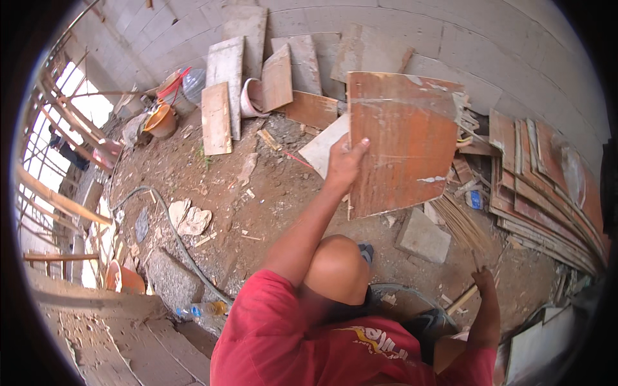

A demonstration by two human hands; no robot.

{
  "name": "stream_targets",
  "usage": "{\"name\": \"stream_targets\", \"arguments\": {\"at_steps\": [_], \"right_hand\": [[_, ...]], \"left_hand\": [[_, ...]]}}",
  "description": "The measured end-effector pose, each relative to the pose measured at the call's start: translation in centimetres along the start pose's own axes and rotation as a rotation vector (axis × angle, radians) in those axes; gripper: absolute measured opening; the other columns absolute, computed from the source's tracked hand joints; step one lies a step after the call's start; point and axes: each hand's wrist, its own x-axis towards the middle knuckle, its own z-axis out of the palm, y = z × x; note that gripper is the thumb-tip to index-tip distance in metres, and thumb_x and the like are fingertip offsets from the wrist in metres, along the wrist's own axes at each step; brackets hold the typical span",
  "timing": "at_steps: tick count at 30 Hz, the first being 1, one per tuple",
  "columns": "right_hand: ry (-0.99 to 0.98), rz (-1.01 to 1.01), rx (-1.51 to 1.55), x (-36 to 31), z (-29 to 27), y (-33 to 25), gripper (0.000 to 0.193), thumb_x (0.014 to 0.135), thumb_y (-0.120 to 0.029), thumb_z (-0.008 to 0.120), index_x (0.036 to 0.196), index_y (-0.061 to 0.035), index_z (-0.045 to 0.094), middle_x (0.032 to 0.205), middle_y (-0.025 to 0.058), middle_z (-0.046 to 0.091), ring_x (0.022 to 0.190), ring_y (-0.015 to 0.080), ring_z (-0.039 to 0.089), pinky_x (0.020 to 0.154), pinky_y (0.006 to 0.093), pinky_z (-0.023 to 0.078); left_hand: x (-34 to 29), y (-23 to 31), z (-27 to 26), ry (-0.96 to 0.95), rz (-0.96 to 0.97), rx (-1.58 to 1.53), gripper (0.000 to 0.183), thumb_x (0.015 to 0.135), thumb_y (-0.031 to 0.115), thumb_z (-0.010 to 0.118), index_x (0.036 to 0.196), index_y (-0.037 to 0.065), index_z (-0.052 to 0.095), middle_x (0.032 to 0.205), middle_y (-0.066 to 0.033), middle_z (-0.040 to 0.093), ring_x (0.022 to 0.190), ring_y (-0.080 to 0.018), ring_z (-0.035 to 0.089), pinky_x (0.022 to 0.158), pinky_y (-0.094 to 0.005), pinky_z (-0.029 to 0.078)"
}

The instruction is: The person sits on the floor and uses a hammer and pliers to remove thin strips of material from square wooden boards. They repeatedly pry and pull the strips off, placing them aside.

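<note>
My left hand point(347, 161) grips the left edge of a reddish-brown plywood board point(404, 145), its thumb across the face. The board is raised upright before me, with pale worn patches along its top. Lower right, my right hand point(484, 278) is closed around a slim stick-like tool, partly smeared by motion. A thin dark end shows above the fist, and a pale wooden stick point(462, 300) runs down-left beneath it; I cannot tell whether they are one piece. Just above that hand, a bundle of thin sticks point(454, 219) lies beside a grey block point(423, 237).
Stacked boards point(537, 183) lean at the right; more boards point(224, 67) rest along the block wall point(450, 32). An orange bucket point(160, 121) stands far left. A grey hose point(183, 251) curves over the dirt floor, near a rough stone point(168, 280) and a plastic bottle point(203, 310).
</note>
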Motion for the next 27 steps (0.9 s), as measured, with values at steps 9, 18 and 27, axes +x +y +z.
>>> {"name": "stream_targets", "arguments": {"at_steps": [9, 18, 27], "right_hand": [[-0.344, -0.646, 0.759, -12.6, -17.8, -21.9, 0.083, 0.089, -0.050, 0.065, 0.146, 0.0012, 0.033, 0.134, 0.0250, 0.054, 0.118, 0.0274, 0.057, 0.099, 0.0382, 0.046], [0.061, -0.801, 1.437, -19.4, -18.1, -12.7, 0.049, 0.090, -0.031, 0.068, 0.123, 0.0026, 0.057, 0.111, 0.0080, 0.065, 0.101, 0.0135, 0.057, 0.090, 0.0295, 0.046], [0.325, -0.310, 2.050, -19.1, -9.5, 9.0, 0.035, 0.097, -0.022, 0.058, 0.125, -0.0007, 0.056, 0.117, 0.0107, 0.063, 0.103, 0.0209, 0.063, 0.076, 0.0381, 0.057]], "left_hand": [[2.9, 1.0, 2.6, -0.182, -0.158, -0.143, 0.045, 0.094, 0.020, 0.062, 0.132, 0.000, 0.049, 0.128, -0.0129, 0.058, 0.118, -0.0265, 0.055, 0.103, -0.0405, 0.043], [3.8, 8.1, 21.3, -0.579, -0.435, -0.126, 0.060, 0.095, 0.028, 0.063, 0.141, -0.002, 0.039, 0.137, -0.0132, 0.051, 0.123, -0.0245, 0.052, 0.104, -0.0384, 0.043], [0.2, 2.1, 28.9, -1.026, -0.274, 0.485, 0.054, 0.097, 0.034, 0.058, 0.141, 0.007, 0.041, 0.124, -0.0086, 0.055, 0.106, -0.0192, 0.057, 0.090, -0.0359, 0.047]]}}
